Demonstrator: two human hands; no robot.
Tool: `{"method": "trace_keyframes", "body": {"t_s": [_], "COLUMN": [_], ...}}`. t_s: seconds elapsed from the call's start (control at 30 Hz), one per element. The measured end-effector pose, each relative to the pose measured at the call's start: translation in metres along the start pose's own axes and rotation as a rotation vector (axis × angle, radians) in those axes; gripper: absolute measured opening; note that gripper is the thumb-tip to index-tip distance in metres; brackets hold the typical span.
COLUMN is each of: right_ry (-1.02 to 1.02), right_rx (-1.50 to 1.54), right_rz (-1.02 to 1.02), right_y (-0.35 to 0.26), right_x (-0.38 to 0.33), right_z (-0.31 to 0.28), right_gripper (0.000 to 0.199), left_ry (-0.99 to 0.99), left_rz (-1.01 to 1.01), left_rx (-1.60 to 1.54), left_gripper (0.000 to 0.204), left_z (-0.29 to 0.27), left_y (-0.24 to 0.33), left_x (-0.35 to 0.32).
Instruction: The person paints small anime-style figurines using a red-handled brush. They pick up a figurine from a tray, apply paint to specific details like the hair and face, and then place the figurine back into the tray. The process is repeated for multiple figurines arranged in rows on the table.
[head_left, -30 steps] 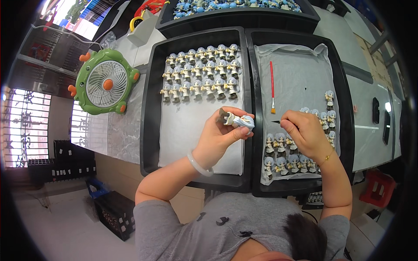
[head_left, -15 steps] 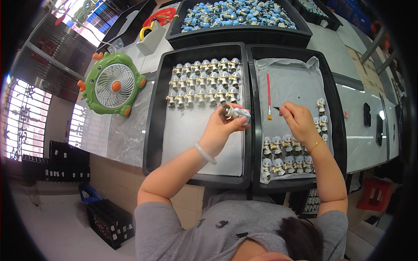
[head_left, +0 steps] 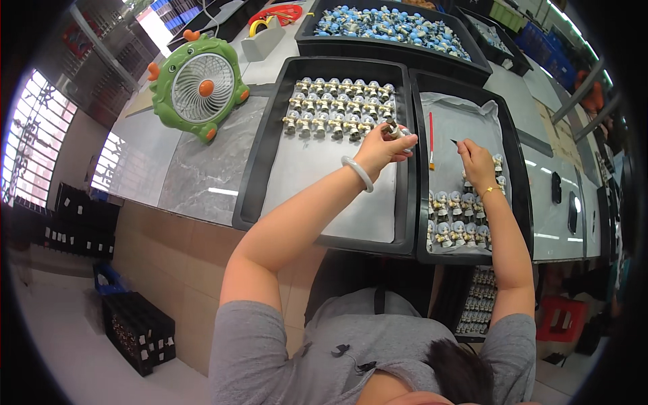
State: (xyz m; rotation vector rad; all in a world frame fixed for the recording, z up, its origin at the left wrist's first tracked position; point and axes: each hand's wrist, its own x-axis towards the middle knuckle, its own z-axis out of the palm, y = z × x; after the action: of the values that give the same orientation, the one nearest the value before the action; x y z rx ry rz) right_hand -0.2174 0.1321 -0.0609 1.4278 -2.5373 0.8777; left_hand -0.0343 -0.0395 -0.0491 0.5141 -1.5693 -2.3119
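Note:
My left hand (head_left: 379,152) is closed around a small figurine (head_left: 391,128), over the right side of the left black tray (head_left: 251,172). Fingers cover most of the figurine; its dark base end sticks out on top. Rows of similar pale-haired figurines (head_left: 322,102) stand in that tray's far half. In my right hand (head_left: 478,165) is a thin dark-tipped tool (head_left: 454,142), pinched above the right black tray (head_left: 521,158). Its handle is hidden by the hand. More figurines (head_left: 457,233) fill the near end and right side there, beside a red-handled paintbrush (head_left: 431,138) lying on the white liner.
Behind the trays sits a large bin (head_left: 398,51) heaped with blue-haired figurines. A green cartoon-shaped fan (head_left: 201,88) stands left, near a tape dispenser (head_left: 263,40). Dark handheld objects (head_left: 556,187) lie on the right. A red stool (head_left: 561,318) and black crates (head_left: 138,331) are on the floor.
The whole view has shifted, with the trays now further up and right. My left hand has turned the figurine, so less of its blue hair shows. Both hands keep their holds.

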Motion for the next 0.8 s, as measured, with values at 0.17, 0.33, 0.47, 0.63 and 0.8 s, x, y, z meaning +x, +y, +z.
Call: {"method": "trace_keyframes", "body": {"t_s": [0.17,0.33,0.47,0.63,0.8], "right_ry": [-0.025,-0.091,-0.145,-0.222,-0.214], "right_rx": [0.019,0.128,0.352,0.567,0.638], "right_rz": [0.019,0.063,0.073,0.09,0.045], "right_y": [-0.011,-0.016,-0.037,-0.057,-0.068], "right_x": [-0.002,0.0,-0.003,-0.013,-0.021], "right_z": [-0.002,-0.009,-0.022,-0.036,-0.044], "right_gripper": [0.029,0.028,0.031,0.029,0.023], "left_ry": [-0.021,-0.008,-0.057,-0.127,-0.147], "left_rz": [-0.076,-0.082,-0.132,-0.193,-0.167], "left_rx": [-0.188,-0.218,-0.252,-0.139,-0.211], "left_gripper": [0.035,0.033,0.03,0.033,0.038], "left_z": [0.002,0.013,0.017,0.023,0.026], "left_y": [0.008,0.019,0.014,0.012,0.021], "left_x": [-0.006,-0.018,-0.022,-0.03,-0.035]}}
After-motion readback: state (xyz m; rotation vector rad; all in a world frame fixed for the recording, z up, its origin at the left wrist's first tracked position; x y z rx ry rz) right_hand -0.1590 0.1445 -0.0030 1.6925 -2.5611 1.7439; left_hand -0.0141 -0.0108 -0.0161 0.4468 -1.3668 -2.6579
